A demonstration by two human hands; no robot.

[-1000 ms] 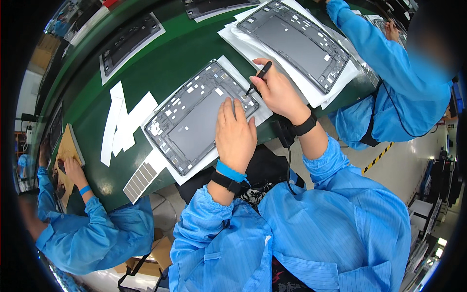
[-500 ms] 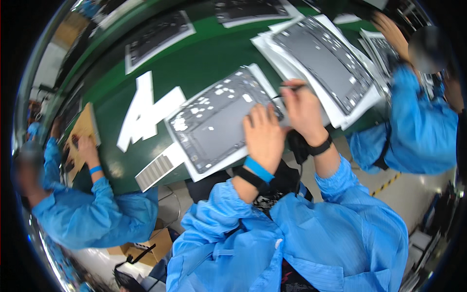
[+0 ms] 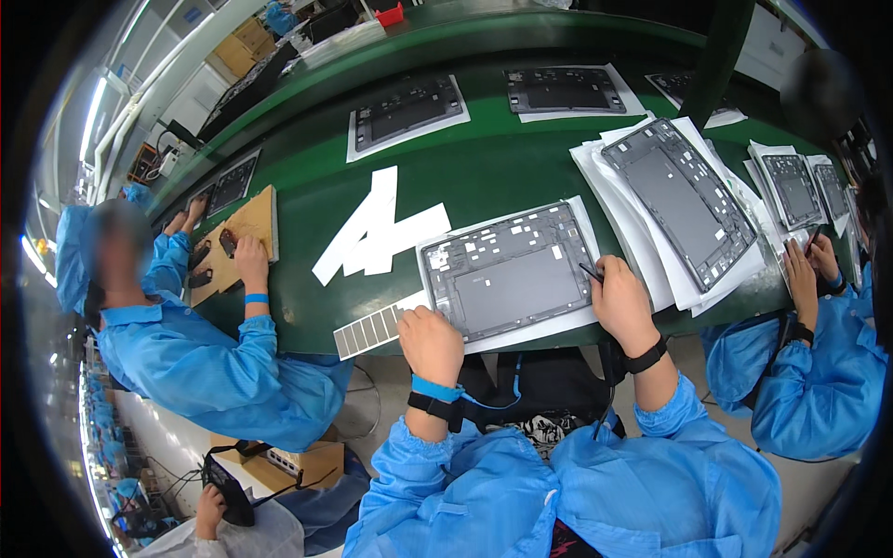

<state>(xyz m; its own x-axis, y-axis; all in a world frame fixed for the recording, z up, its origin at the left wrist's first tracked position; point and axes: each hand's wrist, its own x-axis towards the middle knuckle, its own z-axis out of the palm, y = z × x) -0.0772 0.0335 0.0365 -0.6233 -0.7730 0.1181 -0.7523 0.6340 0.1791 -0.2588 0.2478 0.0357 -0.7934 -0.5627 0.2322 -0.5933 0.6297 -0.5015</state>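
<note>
A dark grey tablet housing (image 3: 507, 270) with several small white patches lies on white paper in front of me. My left hand (image 3: 431, 346) is closed at its near left corner, by the right end of a white sheet with grey strips (image 3: 374, 329). Whatever those fingers grip is hidden beneath them. At the housing's right edge, my right hand (image 3: 621, 302) is closed around a thin black pen-like tool (image 3: 592, 272), its tip pointing up and left. Both wrists wear black bands; a blue strap also circles the left one.
White paper strips (image 3: 379, 232) lie crossed on the green table (image 3: 302, 209). Right of my housing, another housing (image 3: 684, 200) tops a stack of paper. More housings (image 3: 406, 116) stand along the back. A person at left works over a brown board (image 3: 253, 219); another person sits at right.
My left hand has moved from the housing's right side to its near left corner. My right hand stays at the right edge, tool still held. The whole view has shifted.
</note>
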